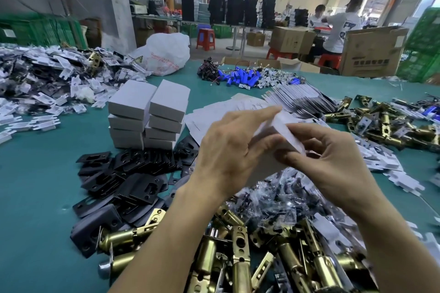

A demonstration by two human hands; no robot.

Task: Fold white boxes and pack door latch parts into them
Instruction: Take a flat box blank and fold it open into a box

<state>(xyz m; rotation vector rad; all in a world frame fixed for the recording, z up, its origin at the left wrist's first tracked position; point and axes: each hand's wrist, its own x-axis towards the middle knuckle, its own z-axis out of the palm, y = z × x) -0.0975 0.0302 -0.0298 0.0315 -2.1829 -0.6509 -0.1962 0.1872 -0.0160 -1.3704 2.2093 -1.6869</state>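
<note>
Both hands hold one white box in the air above the table's middle. My left hand grips its left side, fingers stretched along the top edge. My right hand pinches the box's lower right corner with thumb and curled fingers. Under my forearms lies a heap of brass door latches and small clear bags of parts. Black strike plates are piled to the left. Flat unfolded white boxes lie fanned out behind my hands.
Two stacks of folded white boxes stand left of centre on the green table. More latches lie at right, white inserts at far left, blue cells and a white bag at the back. Two people work beyond the table.
</note>
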